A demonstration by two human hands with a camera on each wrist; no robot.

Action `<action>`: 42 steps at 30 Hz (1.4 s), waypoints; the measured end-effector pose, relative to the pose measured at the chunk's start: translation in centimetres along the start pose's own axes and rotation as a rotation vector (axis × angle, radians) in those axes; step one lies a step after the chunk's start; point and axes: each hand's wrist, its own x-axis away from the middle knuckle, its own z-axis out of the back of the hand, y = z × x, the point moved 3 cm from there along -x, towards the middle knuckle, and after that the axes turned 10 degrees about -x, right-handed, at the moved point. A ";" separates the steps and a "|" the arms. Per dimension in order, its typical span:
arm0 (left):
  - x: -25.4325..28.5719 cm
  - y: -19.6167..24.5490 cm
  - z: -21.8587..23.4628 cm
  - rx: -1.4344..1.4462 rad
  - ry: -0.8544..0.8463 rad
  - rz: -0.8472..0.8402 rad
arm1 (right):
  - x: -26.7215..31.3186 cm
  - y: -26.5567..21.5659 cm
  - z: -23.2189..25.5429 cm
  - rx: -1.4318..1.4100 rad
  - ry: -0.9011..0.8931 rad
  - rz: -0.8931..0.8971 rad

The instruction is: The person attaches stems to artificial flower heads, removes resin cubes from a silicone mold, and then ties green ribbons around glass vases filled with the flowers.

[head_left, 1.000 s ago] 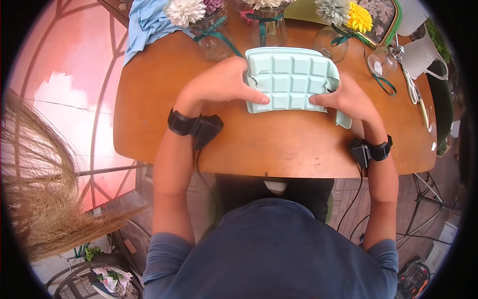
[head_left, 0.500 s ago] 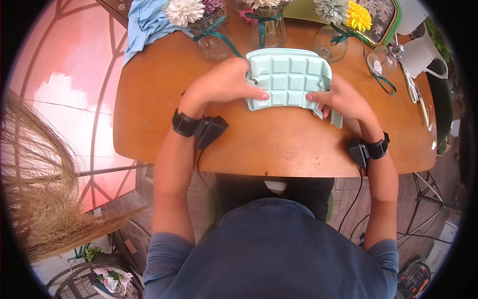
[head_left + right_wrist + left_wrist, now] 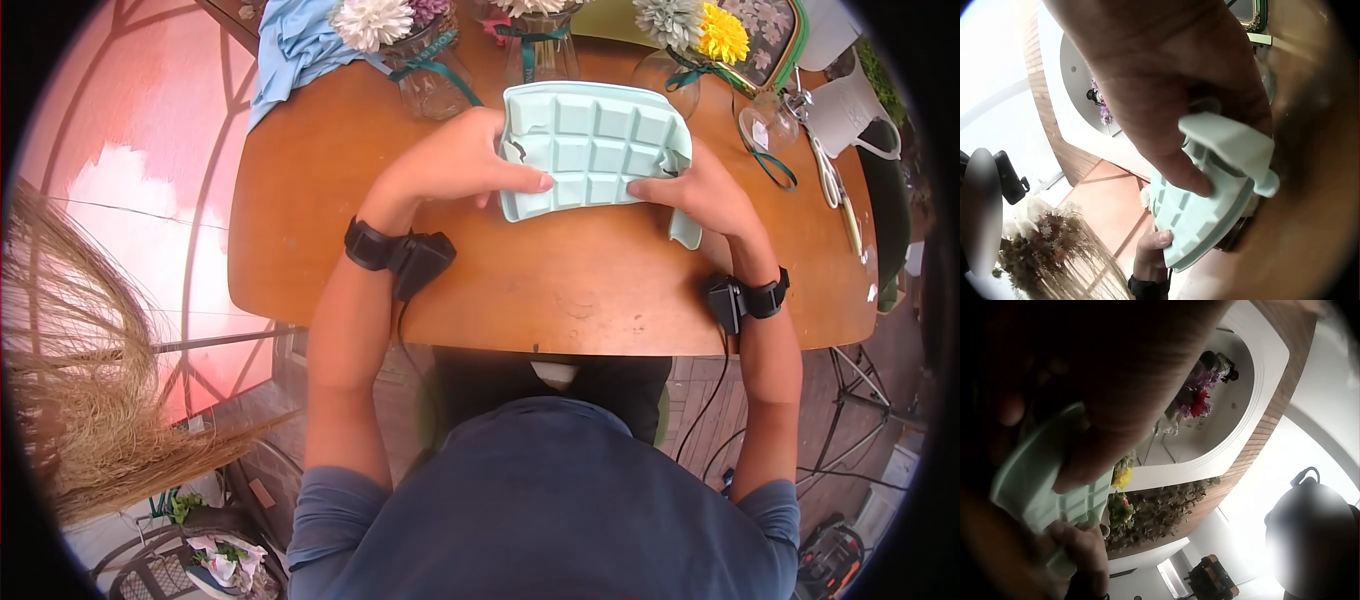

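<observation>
A pale mint-green ice cube tray (image 3: 592,150) with a grid of square blocks is held up over the table by both hands. Its sides look torn, and a loose strip (image 3: 685,230) hangs from the right end. My left hand (image 3: 462,160) grips the left end, thumb on the blocks near the front edge. At the other end my right hand (image 3: 708,192) holds the tray, its thumb also pressing on the blocks. The other fingers are mostly hidden behind the tray. In the right wrist view the loose strip (image 3: 1235,147) curls out beside the right hand.
Glass vases with flowers line the back of the wooden table (image 3: 480,290), among them a clear vase (image 3: 430,85) with a green ribbon. A blue cloth (image 3: 300,55) lies back left. Scissors (image 3: 825,175) and a white pitcher (image 3: 840,105) are at the right.
The tray shifted slightly left, then up and to the right, and now tilts with its right end lower. Both hands kept their hold and moved with it.
</observation>
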 end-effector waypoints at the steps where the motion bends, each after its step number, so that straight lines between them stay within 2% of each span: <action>1: 0.0 0.1 0.0 0.013 0.003 -0.002 | 0.1 -0.3 0.0 0.000 -0.006 -0.019; 4: 0.2 0.3 0.4 -0.006 0.039 0.016 | 0.5 -1.1 -0.5 -0.058 -0.002 -0.099; 7: -0.5 -0.8 0.0 0.053 0.118 -0.172 | 0.7 -1.2 -0.5 -0.057 0.013 -0.162; 10: -0.5 -0.7 0.1 0.016 0.084 -0.077 | 0.8 -1.3 -0.8 -0.095 0.038 -0.182; 18: -1.1 -1.4 -0.7 0.021 0.161 -0.117 | 0.4 -1.1 -1.3 -0.163 -0.025 -0.253; 25: -1.0 -1.2 0.1 -0.117 0.114 -0.102 | 0.2 -1.2 -1.1 -0.205 -0.030 -0.253; 34: -0.9 0.4 -0.1 0.212 0.195 -0.227 | 0.4 -2.0 -0.1 -0.342 0.055 -0.101; 42: -1.6 0.0 -1.2 -0.022 0.296 -0.134 | 0.5 -1.9 -1.1 -0.298 0.070 -0.184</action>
